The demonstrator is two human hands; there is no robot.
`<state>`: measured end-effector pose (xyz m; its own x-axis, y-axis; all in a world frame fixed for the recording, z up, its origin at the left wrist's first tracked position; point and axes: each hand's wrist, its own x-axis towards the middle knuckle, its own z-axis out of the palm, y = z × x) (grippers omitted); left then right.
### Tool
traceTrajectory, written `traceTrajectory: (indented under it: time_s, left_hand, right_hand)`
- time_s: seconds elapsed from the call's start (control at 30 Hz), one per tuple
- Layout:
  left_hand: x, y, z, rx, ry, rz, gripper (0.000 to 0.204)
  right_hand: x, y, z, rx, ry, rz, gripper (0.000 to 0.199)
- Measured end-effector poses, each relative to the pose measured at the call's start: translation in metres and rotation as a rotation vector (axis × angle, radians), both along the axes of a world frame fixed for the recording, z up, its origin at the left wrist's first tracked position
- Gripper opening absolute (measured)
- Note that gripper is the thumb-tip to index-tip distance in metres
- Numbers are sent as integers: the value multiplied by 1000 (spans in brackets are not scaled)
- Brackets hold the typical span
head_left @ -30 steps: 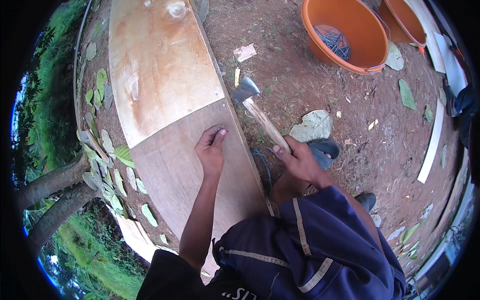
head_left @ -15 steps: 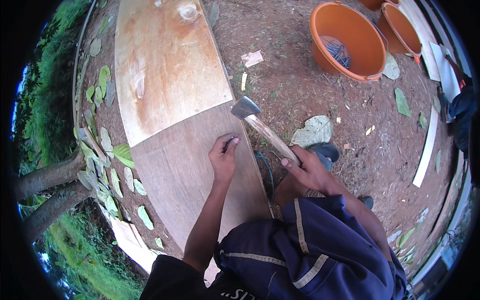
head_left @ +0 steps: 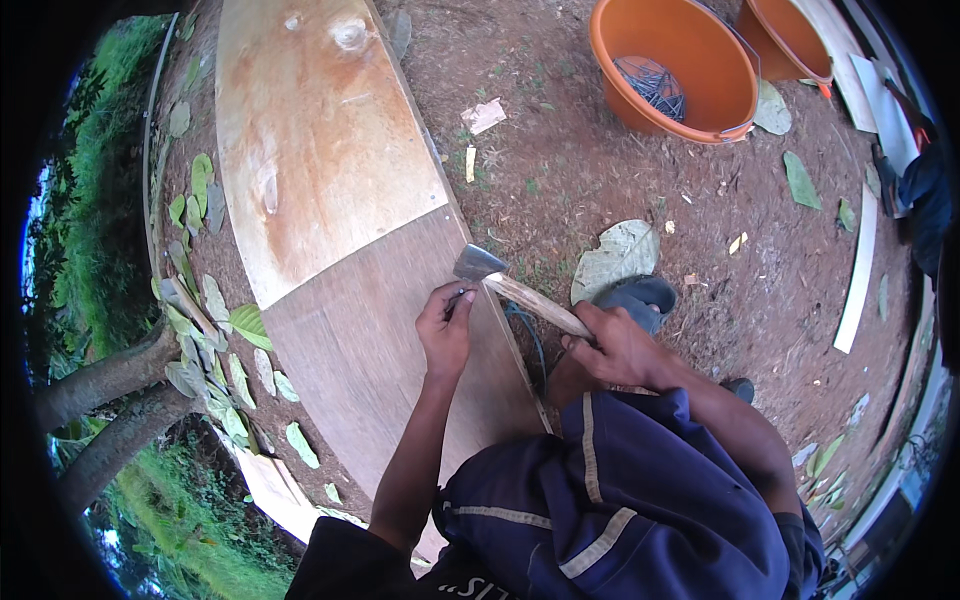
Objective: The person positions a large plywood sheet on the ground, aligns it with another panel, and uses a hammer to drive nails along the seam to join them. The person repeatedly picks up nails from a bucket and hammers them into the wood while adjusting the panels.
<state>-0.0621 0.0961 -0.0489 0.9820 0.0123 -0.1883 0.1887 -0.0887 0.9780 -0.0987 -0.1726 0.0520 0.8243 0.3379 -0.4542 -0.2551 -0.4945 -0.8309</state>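
Observation:
My right hand (head_left: 615, 345) is wrapped round the wooden handle of a hatchet (head_left: 535, 303). The hatchet's dark steel head hangs just above and beside the fingertips of my left hand (head_left: 445, 330). With thumb and forefinger, that left hand pinches a nail (head_left: 468, 289), of which only a small grey bit shows. Under it lies a brown wooden board (head_left: 350, 330), near its right edge. A paler plywood sheet (head_left: 310, 140) adjoins or overlaps the board's far end; a small nail head shows at its near right corner.
An orange bucket (head_left: 725, 75) holding several long nails (head_left: 652, 90) stands at the far right, another bucket (head_left: 790, 40) behind it. Tree trunks (head_left: 110, 380) and fallen leaves lie left. A person in dark clothes (head_left: 925, 200) is at the right edge, by a white strip (head_left: 857, 280).
The hatchet head has come down and slightly left, close to my left fingertips. My left hand stays over the board's edge with its pinch. The view has shifted slightly.

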Motion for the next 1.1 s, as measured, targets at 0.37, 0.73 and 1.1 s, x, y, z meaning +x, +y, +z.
traceTrajectory:
  time_s: [0.37,0.73,1.1]
  left_hand:
    - [-9,3,2,15,16,-41,24]
    - [-11,-2,9,328,-169,-117,45]
    - [-16,-2,-1,148,-63,-67,51]
  right_hand:
    - [3,-3,17,-155,91,105,44]
    - [-9,8,22,-254,-88,194,41]
    - [-12,6,15,-284,-162,242,41]
